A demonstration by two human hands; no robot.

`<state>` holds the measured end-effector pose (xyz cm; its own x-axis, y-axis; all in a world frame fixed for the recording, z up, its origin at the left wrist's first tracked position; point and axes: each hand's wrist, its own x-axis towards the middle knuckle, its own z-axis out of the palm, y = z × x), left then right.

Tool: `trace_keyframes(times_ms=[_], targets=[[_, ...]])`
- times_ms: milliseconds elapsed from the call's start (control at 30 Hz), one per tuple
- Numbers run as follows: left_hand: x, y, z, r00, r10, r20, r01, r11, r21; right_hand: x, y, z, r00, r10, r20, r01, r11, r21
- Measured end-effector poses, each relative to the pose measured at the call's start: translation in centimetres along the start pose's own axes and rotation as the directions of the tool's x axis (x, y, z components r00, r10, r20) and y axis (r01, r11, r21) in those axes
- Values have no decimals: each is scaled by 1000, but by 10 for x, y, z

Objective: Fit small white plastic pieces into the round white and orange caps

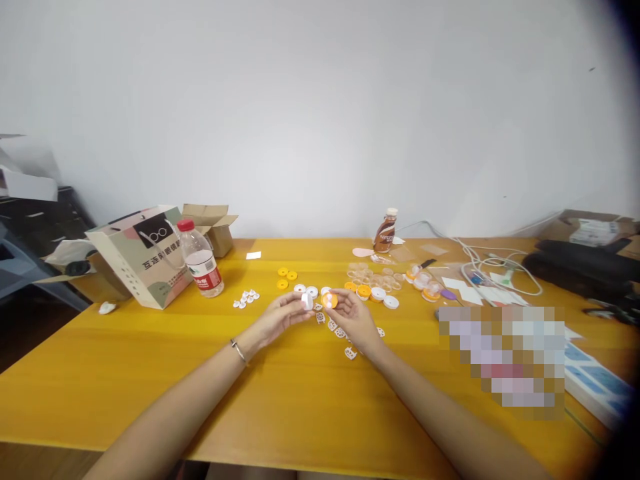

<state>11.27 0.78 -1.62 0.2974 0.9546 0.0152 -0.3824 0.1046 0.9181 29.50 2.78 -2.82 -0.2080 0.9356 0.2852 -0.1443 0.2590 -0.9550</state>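
Note:
Pinched in my left hand [280, 316] is a small white plastic part [307, 301], its far side hidden. My right hand [357, 321] grips a round orange plastic piece [329, 300] with something pale on its face. The two parts are held close together above the table. Just behind them lie white rings [312, 292] and orange rings [363, 291]. Below and between my hands are several white spoked pieces [340, 332]. Yellow discs [283, 284] rest farther back on the left, and small white pegged pieces [247, 298] sit left of my left hand.
A water bottle [203, 260], a paper bag [145, 260] and a cardboard box [215, 230] stand at the left. Clear rings [375, 275] and a brown drink bottle [385, 232] are toward the back. White cables [480, 260] tangle at the right, near a blurred-out area [505, 360].

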Motion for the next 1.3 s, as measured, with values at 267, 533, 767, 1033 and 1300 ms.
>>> trace_keyframes(times_ms=[267, 533, 767, 1033, 1300], targets=[[0, 1, 2, 973, 189, 129, -213, 954, 209, -6, 1, 2, 997, -17, 73, 24, 996, -88], [-6, 3, 10, 934, 284, 214, -356, 749, 559, -8, 2, 2, 986, -73, 148, 103, 973, -208], [-9, -2, 13, 907, 368, 203, -402, 619, 675, -10, 6, 3, 980, -84, 178, 120, 973, -199], [-8, -7, 12, 908, 401, 120, -366, 623, 691, -10, 1, 4, 990, -43, 134, 64, 986, -154], [-5, -8, 10, 932, 344, 112, -336, 710, 619, -10, 0, 3, 990, -40, 132, 63, 983, -175]])
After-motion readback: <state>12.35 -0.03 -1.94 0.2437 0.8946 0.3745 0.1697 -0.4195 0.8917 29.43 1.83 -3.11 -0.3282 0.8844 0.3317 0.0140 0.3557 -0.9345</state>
